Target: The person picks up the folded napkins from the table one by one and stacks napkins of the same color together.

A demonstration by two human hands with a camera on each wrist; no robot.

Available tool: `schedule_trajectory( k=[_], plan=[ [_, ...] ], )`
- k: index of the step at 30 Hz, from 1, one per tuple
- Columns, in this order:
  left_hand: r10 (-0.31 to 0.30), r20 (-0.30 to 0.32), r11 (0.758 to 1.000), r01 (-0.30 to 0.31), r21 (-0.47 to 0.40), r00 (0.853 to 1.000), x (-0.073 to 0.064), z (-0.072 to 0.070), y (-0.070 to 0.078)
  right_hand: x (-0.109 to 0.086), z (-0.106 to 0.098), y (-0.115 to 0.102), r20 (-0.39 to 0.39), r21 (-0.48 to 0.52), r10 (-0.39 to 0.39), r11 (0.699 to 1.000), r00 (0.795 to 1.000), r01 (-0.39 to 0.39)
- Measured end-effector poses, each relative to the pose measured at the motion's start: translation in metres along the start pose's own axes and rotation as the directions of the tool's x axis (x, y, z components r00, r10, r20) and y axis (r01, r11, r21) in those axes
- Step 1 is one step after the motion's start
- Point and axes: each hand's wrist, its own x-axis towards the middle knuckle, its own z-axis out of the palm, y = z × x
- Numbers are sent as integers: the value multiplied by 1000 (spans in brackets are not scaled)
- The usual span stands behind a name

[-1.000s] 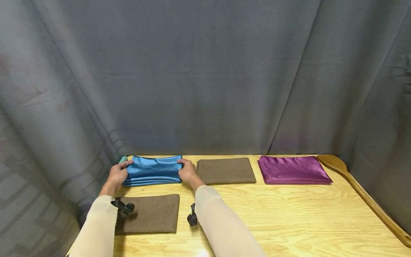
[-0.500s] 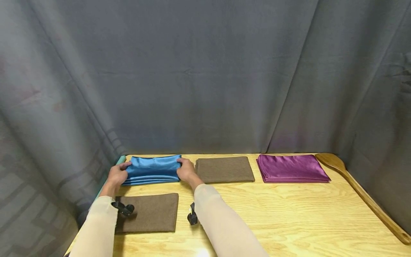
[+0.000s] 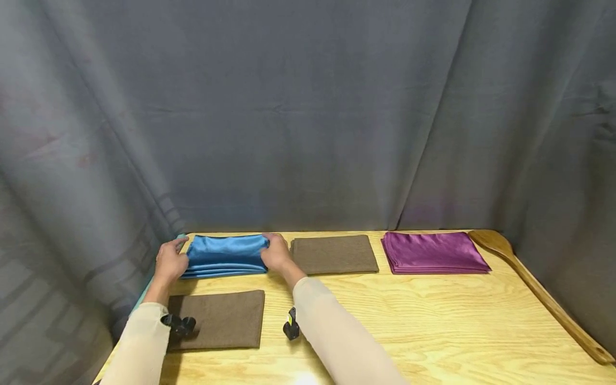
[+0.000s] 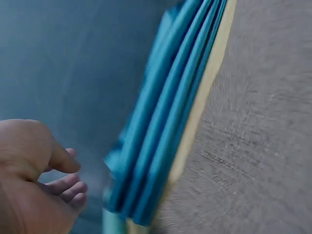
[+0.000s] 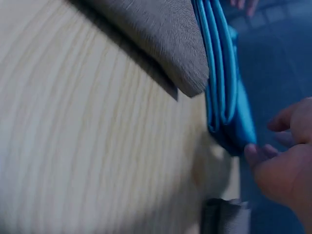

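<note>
A folded blue satin cloth [image 3: 227, 255] lies at the back left of the table, its stacked folds facing front. Just off its left end is my left hand [image 3: 171, 261]; the left wrist view shows a gap between the loosely bent fingers [image 4: 73, 187] and the cloth. At the right end sits my right hand [image 3: 278, 253]. In the right wrist view one fingertip [image 5: 251, 150] meets the cloth's lower corner, while the other fingers stand apart from it. In front of the blue cloth lies a folded brown cloth [image 3: 221, 321], partly under the left forearm.
Another folded brown cloth [image 3: 334, 254] is right of the blue one, beside my right hand. Further right are a folded purple satin cloth [image 3: 435, 253] and a long wooden spoon [image 3: 534, 289] along the edge. A grey curtain [image 3: 308, 117] hangs behind the table [image 3: 433, 331].
My left hand has let go of the blue cloth's left end and drawn away to the left. My right hand has eased its hold at the right end. The blue cloth stays in place.
</note>
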Motion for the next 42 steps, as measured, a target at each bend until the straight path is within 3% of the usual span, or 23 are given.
schedule_trajectory(
  k=[3,8,15,22,29,36,42],
  plan=[
    [59,-11,998,-59,-16,998,-18,-11,10,-6,-3,-7,10,10,-71,997,997,71],
    [71,30,992,-67,-102,997,-49,-24,19,-20,-8,-14,6,106,-123,987,992,122],
    [46,46,982,-37,-187,998,-87,-29,8,-48,-21,-14,103,279,-130,955,986,97],
    [-7,70,985,19,-174,998,-118,-34,-10,-79,-29,-15,178,301,-117,952,977,59],
    [-31,131,978,58,-202,991,-129,-33,-20,-105,-33,-12,235,356,-83,935,969,-6],
    [-7,160,978,40,-203,987,-136,-31,-27,-123,-34,-6,249,389,-68,920,966,-36],
    [-23,272,985,68,-157,962,-139,-32,-33,-135,-32,3,266,375,-33,924,963,-72]
  ],
)
